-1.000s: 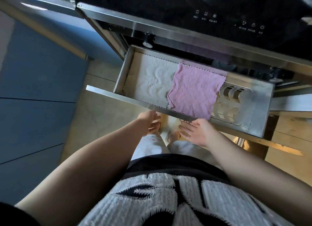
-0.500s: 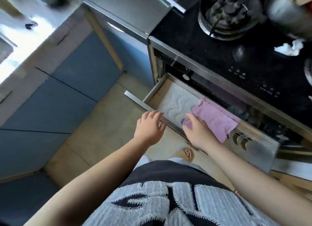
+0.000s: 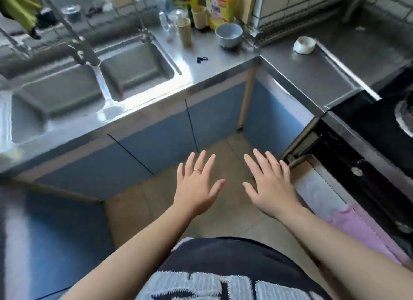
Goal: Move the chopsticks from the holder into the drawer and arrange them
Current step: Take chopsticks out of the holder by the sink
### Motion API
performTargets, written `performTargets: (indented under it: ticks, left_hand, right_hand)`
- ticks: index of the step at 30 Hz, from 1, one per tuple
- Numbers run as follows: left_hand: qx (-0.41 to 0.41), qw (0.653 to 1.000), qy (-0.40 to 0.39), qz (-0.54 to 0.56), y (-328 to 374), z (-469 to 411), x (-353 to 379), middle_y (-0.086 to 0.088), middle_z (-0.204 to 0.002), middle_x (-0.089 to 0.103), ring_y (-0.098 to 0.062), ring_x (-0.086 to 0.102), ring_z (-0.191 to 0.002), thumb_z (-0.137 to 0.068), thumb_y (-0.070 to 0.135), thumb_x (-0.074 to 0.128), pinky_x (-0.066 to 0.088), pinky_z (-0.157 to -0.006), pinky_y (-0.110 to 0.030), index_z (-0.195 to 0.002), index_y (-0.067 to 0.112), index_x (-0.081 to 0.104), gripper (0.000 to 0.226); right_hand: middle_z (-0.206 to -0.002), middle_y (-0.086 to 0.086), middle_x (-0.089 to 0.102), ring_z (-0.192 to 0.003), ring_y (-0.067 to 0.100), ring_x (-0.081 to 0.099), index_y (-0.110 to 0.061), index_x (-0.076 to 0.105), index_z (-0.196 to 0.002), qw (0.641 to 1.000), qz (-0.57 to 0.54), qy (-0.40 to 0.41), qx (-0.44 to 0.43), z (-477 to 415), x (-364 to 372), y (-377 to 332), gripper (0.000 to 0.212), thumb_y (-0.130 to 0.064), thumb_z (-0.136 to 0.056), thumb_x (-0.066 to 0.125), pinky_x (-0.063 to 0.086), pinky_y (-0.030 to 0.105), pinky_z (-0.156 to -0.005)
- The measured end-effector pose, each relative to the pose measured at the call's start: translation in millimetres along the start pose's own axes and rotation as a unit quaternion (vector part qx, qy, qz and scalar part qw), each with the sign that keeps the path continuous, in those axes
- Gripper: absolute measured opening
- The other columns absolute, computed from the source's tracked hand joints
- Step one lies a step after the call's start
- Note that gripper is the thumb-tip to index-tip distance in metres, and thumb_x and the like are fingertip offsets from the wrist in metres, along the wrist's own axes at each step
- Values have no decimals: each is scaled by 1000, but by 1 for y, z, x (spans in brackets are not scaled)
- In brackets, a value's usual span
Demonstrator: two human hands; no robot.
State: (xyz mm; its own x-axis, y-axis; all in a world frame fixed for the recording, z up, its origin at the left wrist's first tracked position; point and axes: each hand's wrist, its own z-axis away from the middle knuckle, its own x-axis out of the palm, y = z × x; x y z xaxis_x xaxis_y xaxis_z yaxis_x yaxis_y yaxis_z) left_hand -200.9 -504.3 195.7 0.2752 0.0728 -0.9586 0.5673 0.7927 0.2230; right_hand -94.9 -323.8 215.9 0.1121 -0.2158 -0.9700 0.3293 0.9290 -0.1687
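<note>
My left hand (image 3: 196, 183) and my right hand (image 3: 269, 183) are both held out over the floor with fingers spread, holding nothing. The open drawer (image 3: 297, 162) is at the right edge under the stove, lined with a white cloth (image 3: 317, 187) and a pink cloth (image 3: 359, 230). My right hand is just left of the drawer's near corner. Tan cylindrical containers (image 3: 184, 32) stand at the back of the steel counter; I cannot make out chopsticks in the blur.
A steel double sink (image 3: 138, 69) with a tap fills the left. A blue bowl (image 3: 229, 34), bottles and a yellow bag (image 3: 220, 5) crowd the counter's back. A small black clip (image 3: 202, 59) and a white lid (image 3: 304, 45) lie on the counter. Blue cabinet doors (image 3: 161, 143) face me.
The view has swung up and left from the drawer to the sink counter. Both hands left the drawer's front edge and the pink cloth and now hover open over the floor.
</note>
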Motion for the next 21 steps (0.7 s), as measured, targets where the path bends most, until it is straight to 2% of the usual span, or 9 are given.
performTargets:
  ticks: [5, 10, 14, 18, 21]
  left_hand:
    - [-100, 994, 42, 11, -103, 28, -39, 3, -165, -1, -24, -11, -150, -95, 66, 22, -2, -119, -51, -156, 34, 7, 70]
    - [-213, 973, 73, 46, -183, 62, -64, 4, -165, -4, -22, -15, -149, -96, 64, 24, -5, -119, -50, -156, 34, 3, 70]
    - [-301, 945, 103, 73, -241, 81, -78, 4, -165, -4, -21, -16, -149, -96, 63, 25, -5, -119, -51, -156, 34, 2, 70]
    - [-366, 917, 135, 88, -295, 85, -92, 3, -165, -2, -21, -14, -149, -95, 63, 27, -5, -119, -49, -156, 32, 5, 72]
    - [-405, 896, 156, 94, -337, 80, -104, 3, -165, 0, -21, -13, -150, -95, 62, 27, -4, -119, -49, -156, 31, 6, 71]
  right_hand:
    - [-159, 0, 23, -146, 29, 20, -29, 24, -151, 995, 23, -1, -102, -51, -5, -107, 70, -50, -86, 41, 18, 55, -114]
    - [-157, 1, 29, -144, 30, 28, -27, 30, -149, 979, 46, 0, -198, -96, -9, -203, 69, -51, -85, 37, 26, 54, -111]
    - [-158, 2, 27, -146, 30, 25, -27, 28, -150, 960, 41, -6, -277, -129, -8, -276, 69, -50, -86, 39, 23, 54, -113]
    - [-161, -1, 19, -148, 27, 17, -30, 21, -152, 936, 29, -6, -351, -168, -6, -345, 71, -55, -85, 26, 16, 51, -116]
    - [-163, -5, 6, -150, 23, 4, -34, 10, -153, 918, 16, -17, -397, -203, -4, -394, 68, -51, -92, 35, 6, 46, -119]
